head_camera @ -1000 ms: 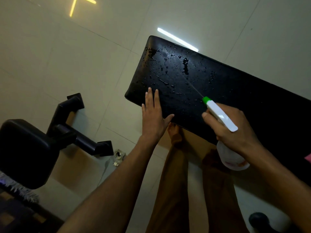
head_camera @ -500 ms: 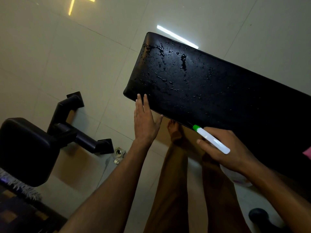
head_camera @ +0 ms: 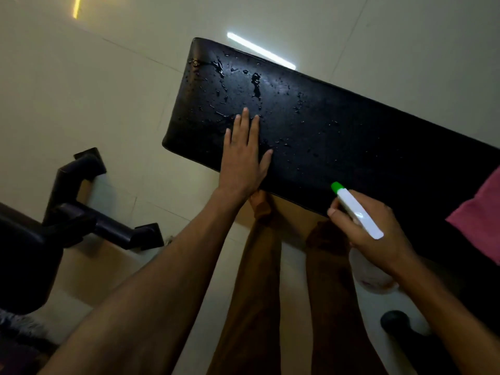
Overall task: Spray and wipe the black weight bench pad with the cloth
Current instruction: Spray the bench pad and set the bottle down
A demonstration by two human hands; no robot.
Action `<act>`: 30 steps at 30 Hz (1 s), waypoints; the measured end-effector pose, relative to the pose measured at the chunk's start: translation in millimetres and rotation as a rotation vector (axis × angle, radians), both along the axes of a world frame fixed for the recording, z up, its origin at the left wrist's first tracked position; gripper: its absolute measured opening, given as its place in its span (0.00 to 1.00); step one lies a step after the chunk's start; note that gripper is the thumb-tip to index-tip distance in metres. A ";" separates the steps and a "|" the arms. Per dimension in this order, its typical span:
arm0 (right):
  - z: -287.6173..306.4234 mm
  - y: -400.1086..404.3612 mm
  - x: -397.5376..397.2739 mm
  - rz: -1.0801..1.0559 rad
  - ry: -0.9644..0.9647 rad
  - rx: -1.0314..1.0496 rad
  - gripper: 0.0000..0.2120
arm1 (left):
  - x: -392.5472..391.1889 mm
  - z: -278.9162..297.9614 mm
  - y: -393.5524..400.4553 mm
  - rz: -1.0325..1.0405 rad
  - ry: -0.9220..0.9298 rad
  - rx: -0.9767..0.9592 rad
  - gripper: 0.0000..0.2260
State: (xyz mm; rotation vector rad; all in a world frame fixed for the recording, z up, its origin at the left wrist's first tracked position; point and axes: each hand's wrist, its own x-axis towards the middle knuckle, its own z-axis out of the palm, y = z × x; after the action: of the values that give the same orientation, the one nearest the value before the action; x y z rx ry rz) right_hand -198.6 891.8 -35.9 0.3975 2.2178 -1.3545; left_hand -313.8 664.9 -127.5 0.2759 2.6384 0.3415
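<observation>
Gripping the spray bottle (head_camera: 359, 217) around its neck, the right hand (head_camera: 378, 234) is holding it at the near edge of the black bench pad (head_camera: 338, 125), green nozzle pointing up and left over the pad. The left hand (head_camera: 243, 155) is lying flat on the pad's near left part, fingers straight and spread, holding nothing. Droplets are beading on the far left end of the pad, while the right stretch is looking mostly dry, so the spraying step seems partly done and the wiping not yet begun. Next, either the dry stretch is calling for more spray, or the pink cloth (head_camera: 481, 217), lying on the pad at the right edge of view, is needing to be picked up, likely by the free left hand. Pale floor tiles (head_camera: 94, 85) are reflecting ceiling lights, and a black machine frame (head_camera: 81, 212) is standing on them at the near left.
</observation>
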 end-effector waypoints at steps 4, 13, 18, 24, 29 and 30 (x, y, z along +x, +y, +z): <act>-0.8 11.5 1.6 -0.171 0.025 -0.018 0.13 | 1.0 -3.1 14.2 -0.082 -0.008 -0.075 0.35; -20.9 38.1 27.2 -0.111 -0.007 -0.006 0.13 | 5.7 -21.4 27.1 -0.143 0.078 -0.092 0.32; -33.4 29.9 45.3 0.005 -0.001 -0.050 0.12 | 7.5 -31.6 42.6 -0.188 0.143 -0.076 0.31; -46.2 28.7 62.5 0.018 -0.083 -0.099 0.13 | 13.5 -29.4 54.9 -0.090 0.173 -0.044 0.30; -45.7 43.5 54.9 -0.119 -0.014 -0.065 0.12 | 13.4 -27.2 59.2 -0.077 0.142 -0.032 0.30; -45.4 47.8 51.2 -0.158 0.003 -0.048 0.13 | 13.0 -26.9 59.9 -0.077 0.131 -0.035 0.31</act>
State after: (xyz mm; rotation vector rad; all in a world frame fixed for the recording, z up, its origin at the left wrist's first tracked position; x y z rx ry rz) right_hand -147.4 939.6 -81.4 0.5634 2.1910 -1.4869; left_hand -300.7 724.8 -154.4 0.4001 2.7496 0.2595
